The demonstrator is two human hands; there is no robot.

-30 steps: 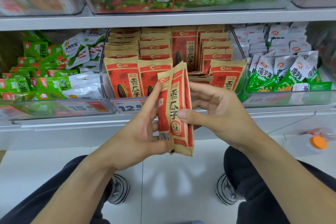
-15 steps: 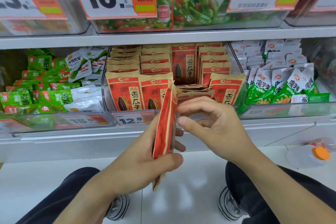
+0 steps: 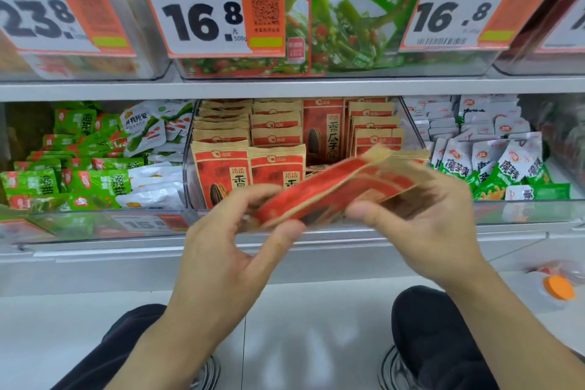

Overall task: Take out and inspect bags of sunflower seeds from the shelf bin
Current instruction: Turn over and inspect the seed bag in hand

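Centre frame: my left hand (image 3: 231, 241) and right hand (image 3: 424, 225) pinch opposite ends of the bags (image 3: 335, 190); light, crinkly, slippery, so I judge the sealed edges the safest hold.

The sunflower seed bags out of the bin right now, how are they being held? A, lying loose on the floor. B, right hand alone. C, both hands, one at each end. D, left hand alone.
C: the left hand grips the lower end of the sunflower seed bags and the right hand holds the upper end, in front of the clear bin.
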